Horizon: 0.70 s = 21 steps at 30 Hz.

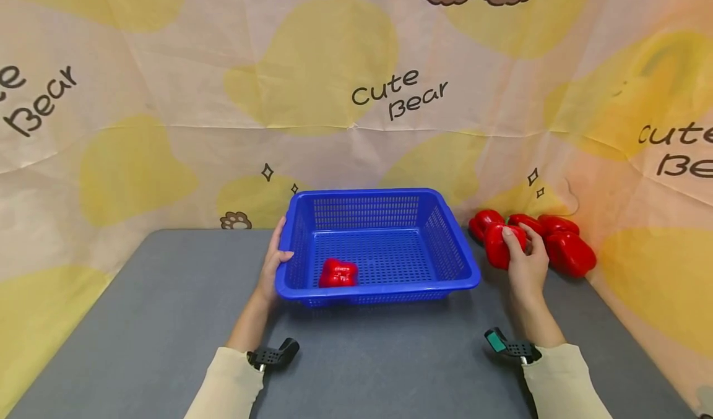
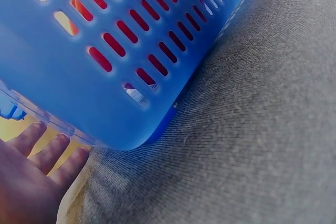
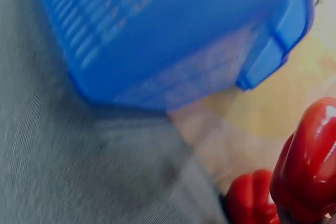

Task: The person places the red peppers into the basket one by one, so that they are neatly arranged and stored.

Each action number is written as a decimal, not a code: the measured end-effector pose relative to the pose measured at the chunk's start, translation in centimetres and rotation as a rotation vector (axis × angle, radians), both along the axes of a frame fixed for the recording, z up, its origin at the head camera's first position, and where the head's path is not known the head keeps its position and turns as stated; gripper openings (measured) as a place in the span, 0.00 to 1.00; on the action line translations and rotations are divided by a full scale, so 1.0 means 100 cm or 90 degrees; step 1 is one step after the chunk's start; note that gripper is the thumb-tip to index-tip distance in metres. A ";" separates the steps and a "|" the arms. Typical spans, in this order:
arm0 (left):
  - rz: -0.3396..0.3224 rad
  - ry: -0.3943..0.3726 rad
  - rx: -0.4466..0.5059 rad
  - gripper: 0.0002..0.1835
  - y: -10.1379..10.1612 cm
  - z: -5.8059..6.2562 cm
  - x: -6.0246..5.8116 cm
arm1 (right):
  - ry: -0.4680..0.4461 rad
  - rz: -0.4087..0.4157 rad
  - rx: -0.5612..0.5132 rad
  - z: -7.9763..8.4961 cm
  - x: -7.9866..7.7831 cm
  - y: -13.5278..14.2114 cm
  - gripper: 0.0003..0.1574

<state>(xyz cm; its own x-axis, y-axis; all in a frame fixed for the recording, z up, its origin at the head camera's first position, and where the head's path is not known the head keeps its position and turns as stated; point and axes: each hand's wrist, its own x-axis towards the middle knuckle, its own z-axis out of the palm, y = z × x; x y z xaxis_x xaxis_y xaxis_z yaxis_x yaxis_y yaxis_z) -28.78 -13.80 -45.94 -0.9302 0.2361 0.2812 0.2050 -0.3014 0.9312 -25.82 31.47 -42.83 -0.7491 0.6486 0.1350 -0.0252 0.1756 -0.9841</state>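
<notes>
- Right of centre, the right hand (image 1: 528,273) pinches a red pepper (image 1: 496,249); other peppers (image 1: 570,254) crowd beside it.
- Mid-frame, the left hand (image 1: 272,261), fingers straight, touches the blue basket (image 1: 379,290) (a lone pepper (image 1: 338,273) inside).
- The basket's right wall (image 1: 445,239) separates those two peppers.

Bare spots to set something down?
Bare: tabletop left of the left hand; in front of the blue basket, between the sleeves; basket floor right of the inside pepper. Crowded: right rear, with right hand, held pepper, loose peppers.
</notes>
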 end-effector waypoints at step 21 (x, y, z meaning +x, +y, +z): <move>-0.010 -0.001 0.017 0.45 -0.001 -0.001 -0.002 | 0.069 0.101 -0.003 0.047 0.016 -0.030 0.35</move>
<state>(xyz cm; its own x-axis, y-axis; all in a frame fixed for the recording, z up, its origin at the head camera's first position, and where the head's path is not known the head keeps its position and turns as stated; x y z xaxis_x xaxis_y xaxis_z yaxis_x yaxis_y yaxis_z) -29.01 -13.92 -46.01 -0.9271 0.2423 0.2859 0.1985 -0.3294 0.9231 -24.24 28.43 -38.14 -0.8232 0.5246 0.2172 -0.1578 0.1561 -0.9751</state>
